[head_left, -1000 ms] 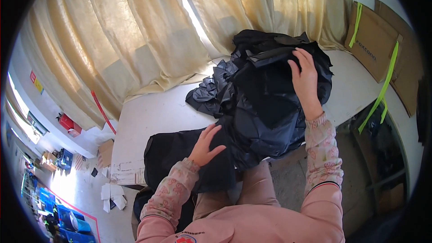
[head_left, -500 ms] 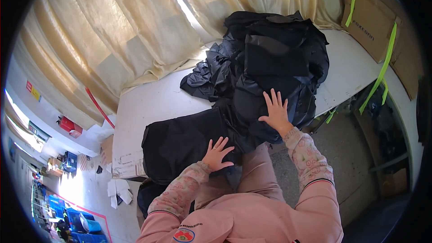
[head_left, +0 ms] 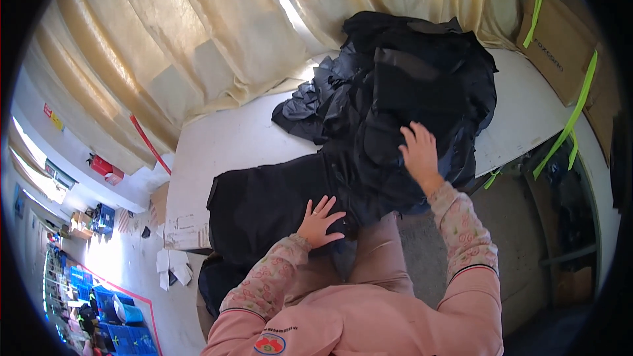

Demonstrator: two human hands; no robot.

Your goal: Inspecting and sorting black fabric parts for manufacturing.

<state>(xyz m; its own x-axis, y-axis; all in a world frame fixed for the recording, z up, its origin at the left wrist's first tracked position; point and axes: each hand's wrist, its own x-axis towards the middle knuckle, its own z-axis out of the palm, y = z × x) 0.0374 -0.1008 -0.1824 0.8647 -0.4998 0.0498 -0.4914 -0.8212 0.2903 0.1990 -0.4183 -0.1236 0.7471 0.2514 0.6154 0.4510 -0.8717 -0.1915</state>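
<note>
Black fabric (head_left: 267,201) lies beneath the left hand (head_left: 319,225) (palm down, spread wide).

Sunlit cream curtains (head_left: 224,33), white table (head_left: 227,135), grey floor (head_left: 432,250)

Along the front edge of the tabletop (head_left: 227,135), the panel (head_left: 264,207) looks like matt, smooth cloth; the heap (head_left: 422,92) toward the back edge mixes matt cloth with crinkled, glossy, film-like fabric. The tabletop is smooth, scuffed at its near left corner. Curtains (head_left: 217,33) along the back edge are satiny cloth; the sheet (head_left: 554,46) past the right edge, matt cardboard
</note>
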